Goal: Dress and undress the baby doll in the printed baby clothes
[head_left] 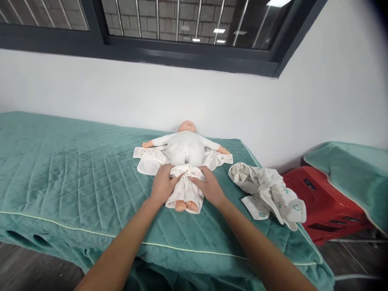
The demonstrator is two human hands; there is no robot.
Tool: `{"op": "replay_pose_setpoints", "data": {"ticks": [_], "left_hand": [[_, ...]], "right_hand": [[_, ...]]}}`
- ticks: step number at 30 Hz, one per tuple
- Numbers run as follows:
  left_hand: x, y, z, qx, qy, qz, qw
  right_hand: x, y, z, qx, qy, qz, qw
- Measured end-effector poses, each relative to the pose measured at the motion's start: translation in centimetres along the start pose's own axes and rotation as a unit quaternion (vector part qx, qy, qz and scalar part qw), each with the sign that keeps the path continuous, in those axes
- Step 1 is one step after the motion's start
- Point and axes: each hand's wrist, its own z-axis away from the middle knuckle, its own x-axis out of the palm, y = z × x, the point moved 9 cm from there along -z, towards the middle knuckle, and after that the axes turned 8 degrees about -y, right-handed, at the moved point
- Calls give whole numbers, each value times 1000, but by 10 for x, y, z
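Observation:
A baby doll (186,147) with a white cloth body lies on its back, arms spread, head toward the wall. Small patterned white pants (185,194) cover its legs, and its feet stick out of the leg openings. My left hand (163,184) grips the waistband on the left side, thumb pointing inward. On the other side my right hand (210,186) grips the same waistband, thumb also inward. An opened white baby top (151,160) is spread flat beneath the doll.
Crumpled patterned baby clothes (269,192) lie at the bed's right end. The green quilted bedspread (75,173) reaches to the white wall (121,89), under a barred window. A red plastic stool (327,202), partly under green cloth (354,165), stands to the right.

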Motion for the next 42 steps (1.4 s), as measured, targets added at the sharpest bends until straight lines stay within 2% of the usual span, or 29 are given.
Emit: {"op": "replay_pose_setpoints", "data": {"ticks": [3,5,8,10,12,16,18,21,26,29,32,35,37,40,42], "left_hand": [[4,-6,33,-75,-57,55,994],[4,-3,54,-89,-90,93,988],[4,11,74,-25,-145,126,981],[8,20,83,38,-179,95,979],[10,21,87,74,-172,33,982],[11,22,83,101,-130,-61,984],[10,28,80,113,-136,-89,980],[3,39,78,109,-153,-119,975],[-15,49,85,65,-193,-111,973],[-28,54,91,38,-220,-36,974],[-43,72,97,41,-263,71,961],[-60,98,104,46,-340,125,931],[-77,116,107,48,-394,129,909],[-109,143,110,59,-480,118,867],[-132,161,114,66,-553,103,824]], "right_hand": [[-1,2,-3,-4,12,10,1000],[-1,2,-6,-4,18,9,1000],[-3,-2,-1,-1,25,6,1000],[-2,-6,11,10,10,4,1000],[3,-15,31,16,-25,6,1000],[12,-38,71,11,-106,58,993],[13,-50,82,-2,-134,106,985],[8,-63,81,-9,-158,165,974],[0,-78,76,5,-205,141,968],[-7,-89,82,23,-202,95,975],[-14,-101,92,57,-210,24,976],[-20,-117,101,78,-245,-49,965],[-26,-134,105,69,-282,-108,951],[-38,-168,109,39,-352,-197,914],[-46,-192,113,26,-413,-204,887]]}}
